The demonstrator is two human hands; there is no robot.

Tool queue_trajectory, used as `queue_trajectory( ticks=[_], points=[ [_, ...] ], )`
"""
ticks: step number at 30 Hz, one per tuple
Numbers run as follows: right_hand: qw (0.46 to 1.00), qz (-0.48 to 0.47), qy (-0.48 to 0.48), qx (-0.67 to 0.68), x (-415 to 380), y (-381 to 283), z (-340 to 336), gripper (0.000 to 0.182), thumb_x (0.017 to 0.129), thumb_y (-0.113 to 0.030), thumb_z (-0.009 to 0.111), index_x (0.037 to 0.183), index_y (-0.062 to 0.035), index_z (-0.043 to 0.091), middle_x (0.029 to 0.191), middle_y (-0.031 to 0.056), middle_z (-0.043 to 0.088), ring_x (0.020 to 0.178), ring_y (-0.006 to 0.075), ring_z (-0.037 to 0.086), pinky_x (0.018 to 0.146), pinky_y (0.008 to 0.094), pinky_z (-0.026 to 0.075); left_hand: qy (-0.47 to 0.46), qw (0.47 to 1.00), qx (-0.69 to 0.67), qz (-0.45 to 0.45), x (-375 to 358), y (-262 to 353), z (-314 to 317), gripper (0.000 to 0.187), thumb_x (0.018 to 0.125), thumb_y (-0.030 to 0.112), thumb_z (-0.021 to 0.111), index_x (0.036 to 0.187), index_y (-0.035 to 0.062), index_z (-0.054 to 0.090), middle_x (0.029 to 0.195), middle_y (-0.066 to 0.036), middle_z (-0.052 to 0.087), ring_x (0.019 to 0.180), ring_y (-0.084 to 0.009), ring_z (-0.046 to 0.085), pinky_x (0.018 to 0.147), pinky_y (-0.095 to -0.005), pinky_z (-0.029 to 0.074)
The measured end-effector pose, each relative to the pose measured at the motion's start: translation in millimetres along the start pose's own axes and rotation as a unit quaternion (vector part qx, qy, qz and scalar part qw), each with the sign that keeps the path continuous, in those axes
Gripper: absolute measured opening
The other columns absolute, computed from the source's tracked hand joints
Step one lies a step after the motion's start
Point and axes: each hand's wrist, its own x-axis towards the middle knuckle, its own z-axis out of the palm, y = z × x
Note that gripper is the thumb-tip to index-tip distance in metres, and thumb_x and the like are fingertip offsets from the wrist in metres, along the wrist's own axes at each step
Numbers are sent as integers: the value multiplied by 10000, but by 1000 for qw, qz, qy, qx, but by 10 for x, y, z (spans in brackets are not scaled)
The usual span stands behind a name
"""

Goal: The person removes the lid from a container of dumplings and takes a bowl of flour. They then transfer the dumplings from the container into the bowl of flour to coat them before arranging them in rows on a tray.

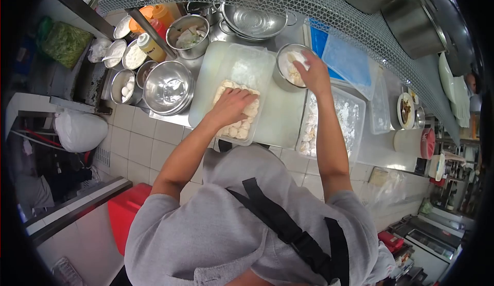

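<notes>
While steel counter (288, 116) fills tiled kitchen, left hand (232, 106) presses dumplings (237, 126), right hand (311, 72) in bowl (286, 54); fingers' grip unclear.

My kitchen looks bright from lights above. The steel bowl (169, 87) shines with glare. The picture bends at its dark, round edges.

**Dough pieces in tray and bowl**

I see a clear rectangular plastic container (242, 88) lying flat on the steel counter, its near half filled with pale, round dough pieces (237, 126) packed side by side. Just to its right stands a small round steel bowl (284, 62), upright, holding more of the same pale lumps (294, 72).
</notes>
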Motion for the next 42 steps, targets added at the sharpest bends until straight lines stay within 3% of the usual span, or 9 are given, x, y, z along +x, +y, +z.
queue_trajectory(
  ticks=[4,7,14,22,29,31,35,40,42],
  points=[
    [968,10,-201,151,-421,-295,127,422,787,-215,734,1152,-33,627,1112,164,628,1032,326,603,913,387,476,-13,1000,-22,2,59,-46,-74,638,631,168,780,1229,117,563,1143,-70,587,1118,-265,527,929,-400,395],
    [954,-181,-224,87,-667,-392,322,435,769,-199,741,1165,-61,623,1182,135,588,1107,294,563,946,369,457,-12,997,-77,7,111,-148,-132,567,646,165,736,1189,104,583,1098,-100,613,1062,-304,568,892,-424,438],
    [957,-172,-208,102,-656,-565,617,445,750,-204,756,1150,-57,629,1189,133,587,1064,291,589,920,359,479,-102,948,-300,-25,175,-562,-241,443,731,54,631,1168,32,562,1097,-99,627,926,-188,614,819,-341,491],
    [925,117,-257,255,-420,-372,877,311,794,-265,729,968,-9,696,831,100,693,785,143,640,730,287,506,-120,798,-581,-108,65,-560,-169,471,826,-18,608,1273,28,466,1146,-56,599,1052,-108,550,906,-270,459],
    [922,87,-282,251,-494,-439,776,347,760,-274,752,981,-14,689,852,112,695,797,187,653,741,307,509,-32,933,-338,-124,5,-252,-75,392,777,81,734,1123,17,561,973,-85,627,876,-169,618,812,-304,532],
    [943,-83,-287,147,-566,-502,645,441,747,-214,774,1121,-30,632,876,82,681,806,188,635,743,309,501,-7,934,-329,-138,4,-293,-48,367,780,70,729,1103,12,566,934,-74,627,845,-162,617,800,-297,530],
    [957,-109,-267,42,-562,-516,688,572,691,-188,799,1209,-69,588,927,88,676,832,220,634,758,318,498,5,892,-442,-96,-33,-412,46,326,808,31,693,1105,2,563,969,-50,612,894,-131,598,787,-275,509],
    [868,21,-368,332,-385,-520,595,467,766,-180,756,1180,-42,591,859,69,680,807,147,641,707,285,516,20,806,-585,-91,-60,-383,-96,354,832,26,674,1158,20,537,1031,-48,599,956,-129,589,832,-276,499],
    [842,90,-361,391,-349,-580,556,414,815,-179,724,1174,-25,587,917,72,668,836,113,623,681,267,519,16,656,-742,-135,-67,-248,-180,388,863,53,658,1217,20,502,1086,-55,602,941,-125,607,802,-249,509]
  ],
)
